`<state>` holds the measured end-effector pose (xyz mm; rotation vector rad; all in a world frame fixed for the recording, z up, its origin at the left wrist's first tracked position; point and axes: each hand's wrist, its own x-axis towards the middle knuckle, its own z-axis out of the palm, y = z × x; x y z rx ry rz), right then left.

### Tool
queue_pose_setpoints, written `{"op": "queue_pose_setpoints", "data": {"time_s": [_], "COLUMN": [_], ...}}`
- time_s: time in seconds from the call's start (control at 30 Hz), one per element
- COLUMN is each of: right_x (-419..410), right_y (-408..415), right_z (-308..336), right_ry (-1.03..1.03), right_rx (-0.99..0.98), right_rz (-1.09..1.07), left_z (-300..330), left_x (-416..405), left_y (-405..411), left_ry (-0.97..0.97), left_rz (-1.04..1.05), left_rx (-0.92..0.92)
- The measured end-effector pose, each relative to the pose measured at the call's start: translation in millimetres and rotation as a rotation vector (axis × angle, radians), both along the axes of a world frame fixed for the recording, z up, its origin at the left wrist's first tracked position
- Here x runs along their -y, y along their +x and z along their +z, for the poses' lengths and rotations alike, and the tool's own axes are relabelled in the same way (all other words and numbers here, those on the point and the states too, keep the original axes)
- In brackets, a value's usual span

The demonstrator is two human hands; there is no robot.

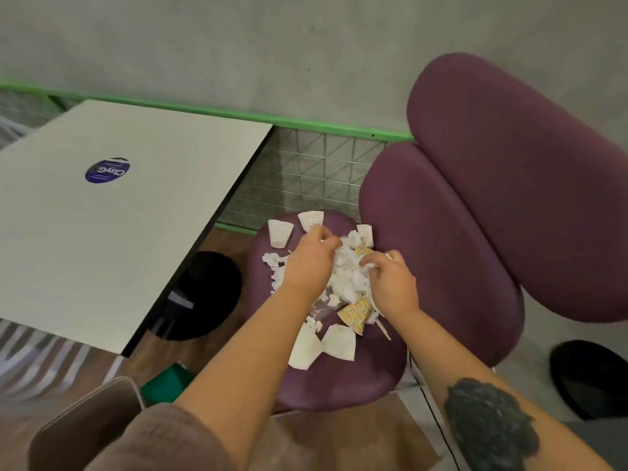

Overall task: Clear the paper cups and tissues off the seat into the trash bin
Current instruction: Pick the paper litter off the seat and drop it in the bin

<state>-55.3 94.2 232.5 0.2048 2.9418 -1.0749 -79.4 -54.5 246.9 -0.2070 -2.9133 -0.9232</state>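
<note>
A purple round seat (pixel 339 382) carries a heap of crumpled white tissues (pixel 350 280) and several paper cups. A white cup (pixel 279 233) lies at the far left, a dotted one (pixel 311 219) beside it, two flattened white cups (pixel 323 345) at the near edge and a colourful cup (pixel 356 312) near my right wrist. My left hand (pixel 311 260) reaches over the pile, fingers curled into the tissues. My right hand (pixel 390 283) grips tissues at the pile's right side. No trash bin can be identified for certain.
A white table (pixel 112 212) with a blue sticker stands to the left, its black round base (pixel 204 297) on the wooden floor. Purple backrest cushions (pixel 509 185) rise to the right. A green object (pixel 166 382) and a beige chair back (pixel 85 423) sit near left.
</note>
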Motion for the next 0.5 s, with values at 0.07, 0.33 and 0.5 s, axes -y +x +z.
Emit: {"op": "queue_pose_setpoints", "data": {"time_s": [0.07, 0.33, 0.5], "right_x": [16, 97, 167], "right_y": [9, 57, 103], "right_z": [19, 78, 85], "right_ry": [-0.015, -0.042, -0.047], "right_rx": [-0.041, -0.145, -0.245], "right_rz": [0.002, -0.044, -0.072], "left_z": [18, 66, 81], "left_x": [14, 91, 158], "left_y": [7, 46, 89], "left_ry": [-0.021, -0.038, -0.006], "left_rz": [0.001, -0.08, -0.119], "left_rx": [-0.049, -0.241, -0.264]}}
